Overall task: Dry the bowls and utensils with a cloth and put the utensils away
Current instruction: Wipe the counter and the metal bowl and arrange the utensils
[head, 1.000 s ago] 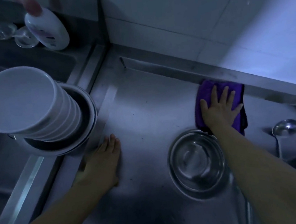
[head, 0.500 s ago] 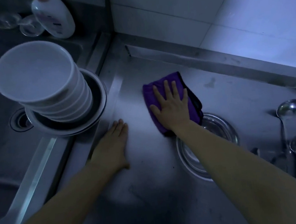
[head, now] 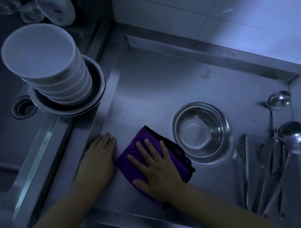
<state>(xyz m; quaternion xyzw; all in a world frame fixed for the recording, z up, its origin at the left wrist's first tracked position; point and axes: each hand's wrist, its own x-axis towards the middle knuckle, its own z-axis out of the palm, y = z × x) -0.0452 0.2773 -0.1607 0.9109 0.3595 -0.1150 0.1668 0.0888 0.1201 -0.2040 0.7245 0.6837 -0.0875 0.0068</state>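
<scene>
The right hand [head: 157, 168] presses the purple cloth [head: 131, 153] flat on the steel counter [head: 152, 87], fingers spread. Just beside it the left hand [head: 98, 156] lies flat, fingers together. Farther right sit a steel bowl [head: 201, 132] and utensils [head: 273, 156]; stacked white bowls [head: 48, 65] stand far left.

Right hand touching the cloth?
Touching. Head view: the right hand lies flat with fingers spread on the purple cloth, pressing it to the steel counter.
</scene>
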